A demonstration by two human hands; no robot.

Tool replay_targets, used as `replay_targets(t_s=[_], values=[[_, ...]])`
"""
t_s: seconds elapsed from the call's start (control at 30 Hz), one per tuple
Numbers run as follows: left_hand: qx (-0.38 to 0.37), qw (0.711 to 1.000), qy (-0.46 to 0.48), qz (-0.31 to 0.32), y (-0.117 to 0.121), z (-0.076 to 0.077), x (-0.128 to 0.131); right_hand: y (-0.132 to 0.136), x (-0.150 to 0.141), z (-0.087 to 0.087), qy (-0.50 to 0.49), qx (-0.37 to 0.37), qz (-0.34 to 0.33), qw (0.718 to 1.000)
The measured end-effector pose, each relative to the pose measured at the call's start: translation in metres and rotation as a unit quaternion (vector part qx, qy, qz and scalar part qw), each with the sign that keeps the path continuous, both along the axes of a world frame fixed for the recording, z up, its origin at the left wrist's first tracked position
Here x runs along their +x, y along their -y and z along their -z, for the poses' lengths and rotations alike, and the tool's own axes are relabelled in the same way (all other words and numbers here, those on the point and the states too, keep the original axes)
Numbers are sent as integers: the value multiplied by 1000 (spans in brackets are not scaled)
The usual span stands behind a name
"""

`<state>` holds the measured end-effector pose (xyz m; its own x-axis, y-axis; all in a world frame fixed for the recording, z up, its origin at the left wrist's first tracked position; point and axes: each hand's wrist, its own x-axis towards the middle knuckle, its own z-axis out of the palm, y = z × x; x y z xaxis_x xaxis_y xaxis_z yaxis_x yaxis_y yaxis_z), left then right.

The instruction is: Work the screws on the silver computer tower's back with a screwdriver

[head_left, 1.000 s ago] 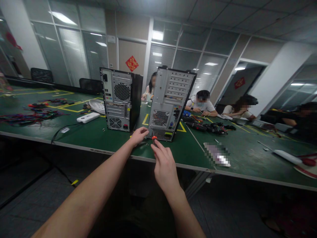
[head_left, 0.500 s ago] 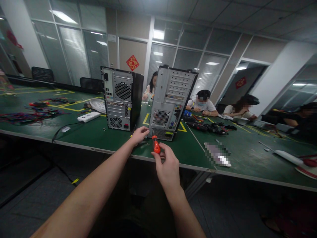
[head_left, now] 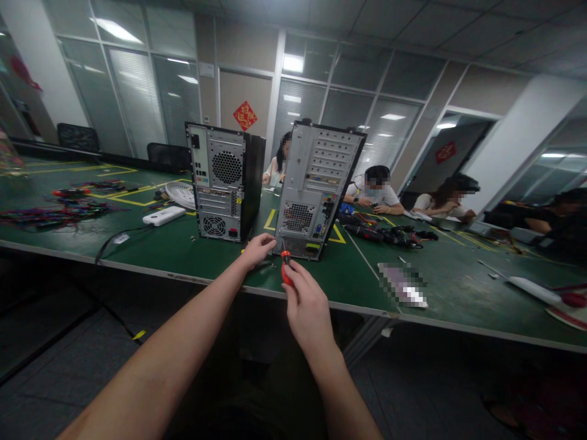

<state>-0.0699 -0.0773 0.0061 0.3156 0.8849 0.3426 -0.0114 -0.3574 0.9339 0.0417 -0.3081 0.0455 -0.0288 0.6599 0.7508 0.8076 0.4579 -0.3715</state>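
My right hand (head_left: 308, 299) grips a screwdriver (head_left: 285, 269) with an orange-red and black handle. Its thin shaft points up to the lower rear panel of a computer tower (head_left: 300, 183), which stands upright with its back towards me. Whether the tip sits in a screw is too small to tell. My left hand (head_left: 257, 250) is at the tower's lower left corner, fingertips pressed together close to the shaft. What those fingers hold, if anything, is hidden. A few tiny screws (head_left: 274, 265) lie on the green tabletop (head_left: 220, 260) below.
A second computer tower (head_left: 219, 183) stands to the left. Further left lie a white power strip (head_left: 164, 216) and bundled coloured wires (head_left: 59, 211). Black cables (head_left: 389, 234) and a pixelated flat object (head_left: 402, 286) are on the right. Several people sit across the table.
My right hand has turned around the screwdriver handle, its fingers now covering more of it. My left hand and both towers stay in place.
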Motion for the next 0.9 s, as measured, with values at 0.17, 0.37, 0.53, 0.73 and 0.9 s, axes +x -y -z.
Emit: replay_targets(t_s=[0.17,0.37,0.53,0.73,0.9], values=[[-2,1000,0,-2,0,0,0,-3,-2,4,-86,4,20,996],[1,1000,3,0,0,1,0,-4,-3,6,-154,-6,52,987],[2,1000,6,1,-1,1,0,-2,-2,4,-104,15,33,994],[7,1000,-6,-1,-2,2,-1,1,0,1,-14,13,25,999],[7,1000,-17,-4,-3,2,-1,1,1,0,9,24,20,999]])
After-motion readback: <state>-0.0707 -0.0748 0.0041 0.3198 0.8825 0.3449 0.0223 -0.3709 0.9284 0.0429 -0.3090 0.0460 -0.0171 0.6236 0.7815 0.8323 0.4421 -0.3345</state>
